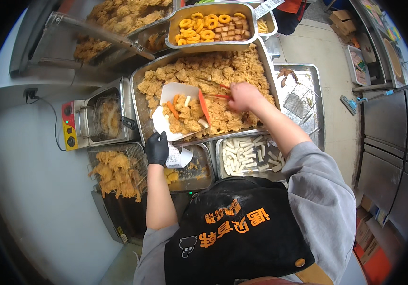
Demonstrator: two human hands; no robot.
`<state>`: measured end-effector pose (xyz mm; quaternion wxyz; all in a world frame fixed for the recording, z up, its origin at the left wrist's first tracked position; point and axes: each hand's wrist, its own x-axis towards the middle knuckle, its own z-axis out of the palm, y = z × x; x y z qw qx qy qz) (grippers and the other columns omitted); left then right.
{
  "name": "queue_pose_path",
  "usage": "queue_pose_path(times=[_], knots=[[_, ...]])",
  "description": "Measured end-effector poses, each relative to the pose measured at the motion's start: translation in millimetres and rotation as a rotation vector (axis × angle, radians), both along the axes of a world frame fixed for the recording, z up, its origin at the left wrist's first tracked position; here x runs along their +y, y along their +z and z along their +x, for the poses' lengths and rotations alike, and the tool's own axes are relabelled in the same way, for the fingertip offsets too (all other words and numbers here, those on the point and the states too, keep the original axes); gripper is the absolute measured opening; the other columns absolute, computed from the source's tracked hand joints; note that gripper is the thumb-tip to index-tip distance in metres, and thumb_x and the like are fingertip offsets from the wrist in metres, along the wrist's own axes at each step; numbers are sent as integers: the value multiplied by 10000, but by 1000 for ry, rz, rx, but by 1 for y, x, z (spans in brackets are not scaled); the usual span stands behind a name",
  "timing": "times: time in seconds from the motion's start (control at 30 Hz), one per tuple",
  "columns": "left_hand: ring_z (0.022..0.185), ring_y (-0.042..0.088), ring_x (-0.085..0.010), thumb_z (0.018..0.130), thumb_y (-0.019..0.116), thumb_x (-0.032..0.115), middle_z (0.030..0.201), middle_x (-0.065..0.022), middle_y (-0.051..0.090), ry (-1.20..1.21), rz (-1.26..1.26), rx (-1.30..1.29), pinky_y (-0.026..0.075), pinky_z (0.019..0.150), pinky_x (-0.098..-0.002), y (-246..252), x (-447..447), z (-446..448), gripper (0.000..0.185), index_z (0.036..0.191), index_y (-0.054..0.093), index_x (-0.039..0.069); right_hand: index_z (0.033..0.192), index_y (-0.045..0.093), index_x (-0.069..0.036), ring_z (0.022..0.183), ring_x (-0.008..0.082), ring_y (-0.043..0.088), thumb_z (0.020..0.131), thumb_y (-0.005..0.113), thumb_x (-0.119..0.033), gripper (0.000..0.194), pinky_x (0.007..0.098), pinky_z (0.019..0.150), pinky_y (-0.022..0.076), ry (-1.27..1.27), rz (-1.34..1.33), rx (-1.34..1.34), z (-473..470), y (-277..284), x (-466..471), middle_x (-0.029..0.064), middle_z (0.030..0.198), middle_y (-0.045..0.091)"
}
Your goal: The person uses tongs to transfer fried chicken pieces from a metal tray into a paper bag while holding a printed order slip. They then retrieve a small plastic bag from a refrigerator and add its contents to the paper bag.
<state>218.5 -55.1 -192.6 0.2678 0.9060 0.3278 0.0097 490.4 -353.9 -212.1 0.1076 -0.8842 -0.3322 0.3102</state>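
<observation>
My left hand [157,149], in a black glove, grips the lower left edge of an open paper food box [161,123], with a printed paper slip [177,158] just below. Fried chicken pieces [189,119], orange sticks and white rice-cake-like sticks lie in the box, whose one side flap is red. My bare right hand [245,96] is closed on red-handled tongs [221,95], right of the box. The far ends of the tongs reach over the chicken and towards the box. Both hands are over a large metal tray [134,107] heaped with fried chicken pieces [225,67].
A metal pan [211,46] of yellow rings and brown cubes stands at the far edge. Left are a deep fryer [106,110] and a wire basket [116,174] of fried food. Nearer me lies a tray of white sticks [239,155]; a messy tray [317,96] is right.
</observation>
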Motion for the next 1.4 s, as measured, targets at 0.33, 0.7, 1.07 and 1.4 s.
queue_pose_path(times=[0.33,0.7,1.07,1.4], knots=[[942,733,-453,996,703,236,1011,-280,749,-71,-42,-90,569,815,-478,-2,-24,18,271,1053,782,-17,946,643,10,853,381,696,838,634,-261,292,461,802,536,-539,475,127,-17,34,-56,221,883,718],[950,713,-456,995,685,279,999,-253,745,-63,-36,-71,571,834,-506,10,-44,18,273,1014,786,26,792,581,-28,661,237,607,847,703,-272,279,386,664,501,-551,619,122,-47,47,37,111,699,625],[857,710,-468,979,663,246,900,-263,728,0,-47,-147,572,768,-515,24,-74,33,268,904,769,11,978,689,-5,820,443,727,823,733,-216,266,483,784,580,-521,610,-160,-45,56,22,272,835,716],[853,720,-453,994,659,248,895,-257,733,-50,-106,-214,573,775,-518,29,-116,119,268,925,781,19,904,627,1,740,371,669,813,723,-199,240,431,754,546,-709,685,-322,-10,54,-44,216,770,667]])
